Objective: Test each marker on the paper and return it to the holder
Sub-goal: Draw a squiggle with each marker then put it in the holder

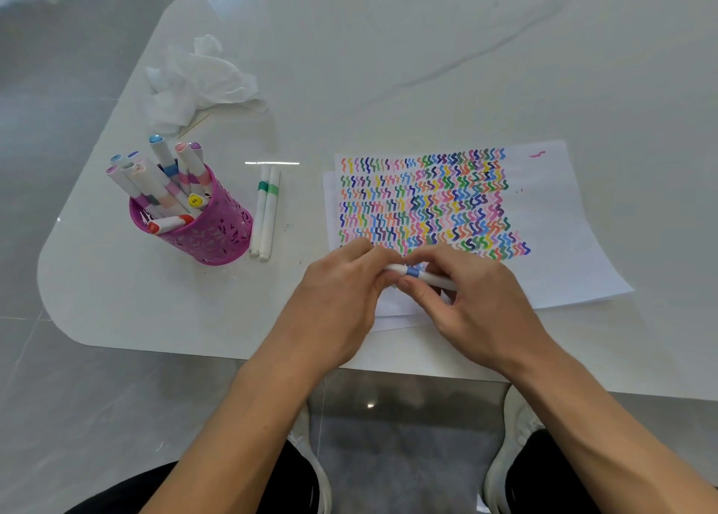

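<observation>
A white marker with a blue band lies crosswise between both hands, just above the near edge of the paper. My left hand grips its left end with curled fingers. My right hand pinches the barrel at the blue band. The paper is covered with rows of coloured squiggles. At the left stands the pink perforated holder, with several white markers in it. Two green-banded markers lie side by side on the table just right of the holder.
A crumpled white tissue lies behind the holder, near the table's far left corner. The white table ends in a rounded corner at the left and a front edge just below my wrists. My shoes and knees show under it.
</observation>
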